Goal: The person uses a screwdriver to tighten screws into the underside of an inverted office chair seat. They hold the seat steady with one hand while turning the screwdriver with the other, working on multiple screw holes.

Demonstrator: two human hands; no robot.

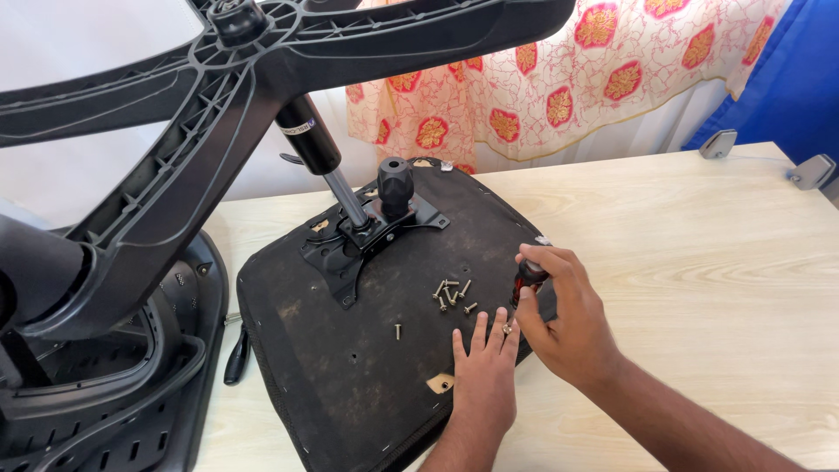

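Fingers [544, 262] around red-black screwdriver handle [528, 275]

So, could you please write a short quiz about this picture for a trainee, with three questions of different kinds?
1. True or false: the right hand grips a screwdriver with a red and black handle.
2. Where does the left hand rest?
A. on the wooden table
B. flat on the upturned seat base
C. on the gas lift cylinder
3. Fill in: beside the pile of loose screws, one single screw lies ____ from it.

Key
1. True
2. B
3. apart
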